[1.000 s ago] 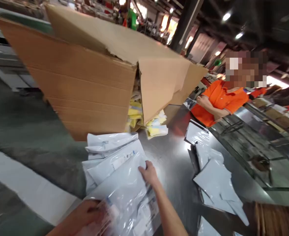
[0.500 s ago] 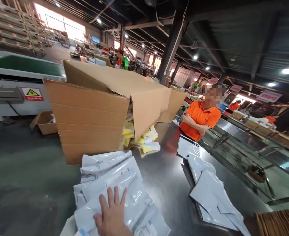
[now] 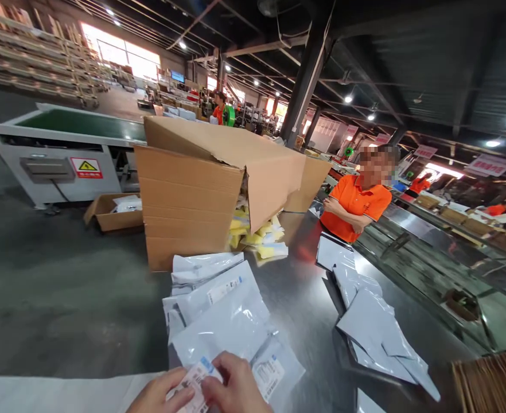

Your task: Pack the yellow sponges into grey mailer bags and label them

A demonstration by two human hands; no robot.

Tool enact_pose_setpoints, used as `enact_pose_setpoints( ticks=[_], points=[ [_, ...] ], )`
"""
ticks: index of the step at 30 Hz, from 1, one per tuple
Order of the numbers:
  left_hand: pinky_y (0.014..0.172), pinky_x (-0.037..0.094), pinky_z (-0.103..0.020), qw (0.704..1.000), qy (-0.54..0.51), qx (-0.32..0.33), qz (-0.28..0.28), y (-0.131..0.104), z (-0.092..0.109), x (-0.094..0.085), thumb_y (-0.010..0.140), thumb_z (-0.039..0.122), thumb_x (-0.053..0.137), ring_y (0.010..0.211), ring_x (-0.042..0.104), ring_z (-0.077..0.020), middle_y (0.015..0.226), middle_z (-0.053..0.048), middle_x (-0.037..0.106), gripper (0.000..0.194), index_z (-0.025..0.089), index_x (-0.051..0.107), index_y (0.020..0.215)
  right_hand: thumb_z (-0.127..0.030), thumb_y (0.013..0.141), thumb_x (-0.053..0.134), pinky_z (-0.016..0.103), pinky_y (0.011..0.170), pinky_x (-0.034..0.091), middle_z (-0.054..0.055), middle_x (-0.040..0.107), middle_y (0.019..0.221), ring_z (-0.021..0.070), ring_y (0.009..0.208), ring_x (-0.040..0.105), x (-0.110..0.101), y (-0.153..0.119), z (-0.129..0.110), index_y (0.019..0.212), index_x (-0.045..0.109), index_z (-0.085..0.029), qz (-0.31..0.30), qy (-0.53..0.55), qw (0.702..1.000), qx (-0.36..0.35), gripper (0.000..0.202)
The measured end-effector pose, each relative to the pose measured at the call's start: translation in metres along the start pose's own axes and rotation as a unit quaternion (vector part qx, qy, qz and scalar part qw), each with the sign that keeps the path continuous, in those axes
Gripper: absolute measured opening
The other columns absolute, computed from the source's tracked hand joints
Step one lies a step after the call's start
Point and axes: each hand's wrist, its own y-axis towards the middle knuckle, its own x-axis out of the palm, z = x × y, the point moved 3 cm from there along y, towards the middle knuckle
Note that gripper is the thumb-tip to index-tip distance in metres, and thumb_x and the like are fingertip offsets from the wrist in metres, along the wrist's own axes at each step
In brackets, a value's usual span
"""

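Note:
At the bottom of the view, my left hand (image 3: pixel 162 394) pinches a white printed shipping label (image 3: pixel 196 383) with a blue corner from its left side. My right hand (image 3: pixel 241 385) grips the same label from the right, with bent fingers. The label lies over the lower edge of a white plastic mailing bag (image 3: pixel 225 327); whether it is stuck down I cannot tell. Under and behind that bag are several more white mailing bags, one with a label (image 3: pixel 225 289) facing up. Another labelled bag (image 3: pixel 285 361) lies right of my right hand.
A big open cardboard box (image 3: pixel 188 206) stands behind the bags, with yellow-and-white packets (image 3: pixel 272 250) spilling out. More white bags (image 3: pixel 376 330) lie on the metal table (image 3: pixel 304 298). A person in orange (image 3: pixel 356 201) stands across it, arms folded. Stacked cardboard (image 3: pixel 494 384) is at lower right.
My right hand has lifted from lying flat and spread on the top bag and now grips the label. My left hand has come into view on the label. The whole view has shifted slightly.

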Motion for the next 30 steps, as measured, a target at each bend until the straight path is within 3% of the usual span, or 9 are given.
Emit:
enact_pose_setpoints(
  ticks=[5,8,12,15,18,21,25,28,30],
  points=[
    [0.086,0.051,-0.032,1.0,0.013,-0.019,-0.015,-0.015,0.014,0.007,0.077,0.05,0.058,0.093,0.067,-0.03,0.092,-0.005,0.076,0.037,0.019,0.075,0.085,-0.025,0.079,0.064,0.026,0.06,0.031,-0.002,0.056,0.07,0.0136,0.065,0.049,-0.004,-0.016,0.007,0.082,0.065,-0.022,0.046,-0.124,0.991,-0.034,0.005],
    [0.089,0.051,-0.032,1.0,0.005,-0.025,-0.006,-0.018,0.01,0.01,0.076,0.049,0.061,0.097,0.066,-0.0298,0.097,-0.006,0.075,0.036,0.019,0.075,0.088,-0.023,0.078,0.065,0.026,0.059,0.03,-0.003,0.052,0.068,0.0133,0.062,0.045,-0.002,-0.022,0.012,0.08,0.059,-0.022,0.057,-0.124,0.99,-0.023,0.006],
    [0.098,0.047,-0.03,0.998,-0.045,-0.013,0.045,-0.019,0.009,0.011,0.071,0.047,0.066,0.115,0.06,-0.0282,0.123,-0.009,0.068,0.054,0.019,0.067,0.117,-0.019,0.079,0.062,0.025,0.058,0.028,-0.005,0.047,0.065,0.0116,0.062,0.042,0.0,-0.029,0.011,0.072,0.05,-0.021,0.047,-0.071,0.996,0.005,0.014],
    [0.081,0.05,-0.027,1.0,-0.006,-0.004,0.003,-0.021,0.023,0.012,0.079,0.052,0.057,0.093,0.063,-0.0245,0.094,-0.006,0.071,0.038,0.018,0.069,0.09,-0.02,0.082,0.061,0.023,0.058,0.029,-0.005,0.046,0.065,0.011,0.064,0.043,0.002,-0.035,0.004,0.072,0.05,-0.02,0.016,-0.043,0.999,0.002,0.015],
    [0.065,0.044,-0.024,0.999,0.037,-0.014,-0.002,-0.023,0.033,0.01,0.08,0.051,0.053,0.074,0.057,-0.0198,0.071,-0.001,0.061,0.037,0.018,0.058,0.067,-0.021,0.083,0.061,0.023,0.06,0.031,-0.005,0.048,0.067,0.0107,0.065,0.045,-0.001,-0.038,-0.003,0.073,0.053,-0.02,0.01,-0.047,0.999,-0.021,0.013],
    [0.062,0.039,-0.024,0.998,0.054,-0.03,0.011,-0.022,0.031,0.008,0.08,0.047,0.053,0.072,0.054,-0.018,0.069,0.001,0.057,0.032,0.018,0.055,0.066,-0.024,0.085,0.06,0.022,0.063,0.033,-0.003,0.053,0.071,0.011,0.068,0.048,-0.006,-0.04,-0.005,0.078,0.058,-0.019,0.0,-0.053,0.998,-0.044,0.009],
    [0.063,0.035,-0.024,0.997,0.068,-0.044,-0.002,-0.027,0.034,0.01,0.079,0.042,0.051,0.07,0.05,-0.016,0.066,0.002,0.053,0.028,0.018,0.053,0.065,-0.033,0.088,0.058,0.023,0.061,0.033,-0.004,0.051,0.068,0.0112,0.064,0.046,-0.009,-0.046,-0.001,0.08,0.058,-0.02,-0.036,-0.039,0.998,-0.021,0.015],
    [0.062,0.031,-0.025,0.995,0.09,-0.038,-0.005,-0.03,0.04,0.011,0.076,0.043,0.058,0.067,0.046,-0.0138,0.062,0.004,0.047,0.031,0.018,0.05,0.06,-0.039,0.091,0.054,0.023,0.061,0.034,-0.004,0.051,0.067,0.0119,0.064,0.046,-0.011,-0.048,0.003,0.078,0.055,-0.02,-0.056,-0.052,0.997,-0.018,0.024],
    [0.059,0.03,-0.025,0.993,0.092,-0.056,-0.038,-0.031,0.036,0.011,0.07,0.045,0.067,0.066,0.046,-0.0135,0.064,0.003,0.051,0.031,0.017,0.055,0.064,-0.042,0.093,0.051,0.024,0.062,0.035,-0.003,0.053,0.068,0.0128,0.065,0.048,-0.018,-0.047,0.006,0.078,0.055,-0.02,-0.054,-0.078,0.995,-0.034,0.027]
  ],
)
